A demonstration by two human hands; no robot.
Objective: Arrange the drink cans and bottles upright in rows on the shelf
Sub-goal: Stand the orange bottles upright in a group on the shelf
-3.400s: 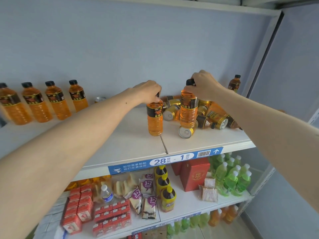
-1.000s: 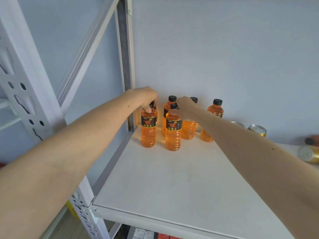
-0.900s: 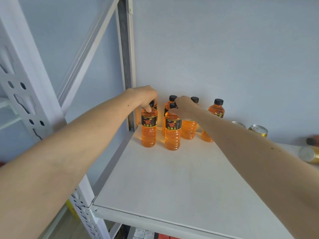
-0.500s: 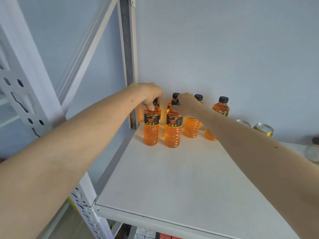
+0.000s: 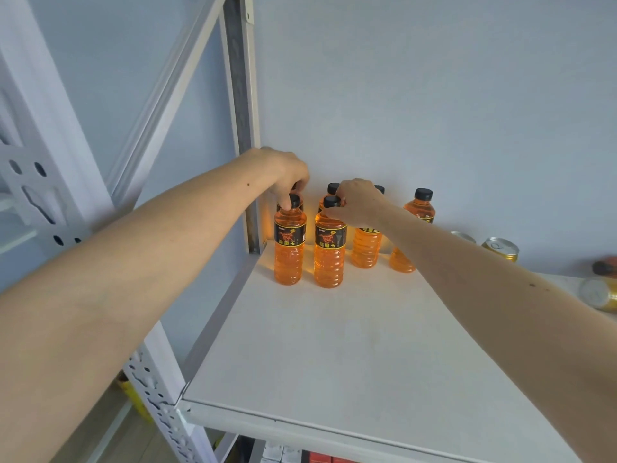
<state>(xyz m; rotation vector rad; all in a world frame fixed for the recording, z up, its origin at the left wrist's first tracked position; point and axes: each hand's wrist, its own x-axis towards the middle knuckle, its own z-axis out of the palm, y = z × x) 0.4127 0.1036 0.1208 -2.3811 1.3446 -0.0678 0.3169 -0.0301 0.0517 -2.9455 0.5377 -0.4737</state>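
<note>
pale blue wall (image 5: 434, 95) behind, grey metal rack upright (image 5: 242, 95) in corner, white perforated post (image 5: 157, 406) at front left, diagonal brace (image 5: 160, 91), red packs (image 5: 320, 457) on lower level, yellow item (image 5: 128, 390) near floor

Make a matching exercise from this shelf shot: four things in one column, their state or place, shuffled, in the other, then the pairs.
Things
1. front-left bottle
2. front-right bottle
3. upright can
4. tipped can

States
A. lies on its side at the right edge
B. left hand pinches its cap
C. stands by the back wall, untouched
D. right hand grips its neck

Pairs: 1-B, 2-D, 3-C, 4-A
</note>
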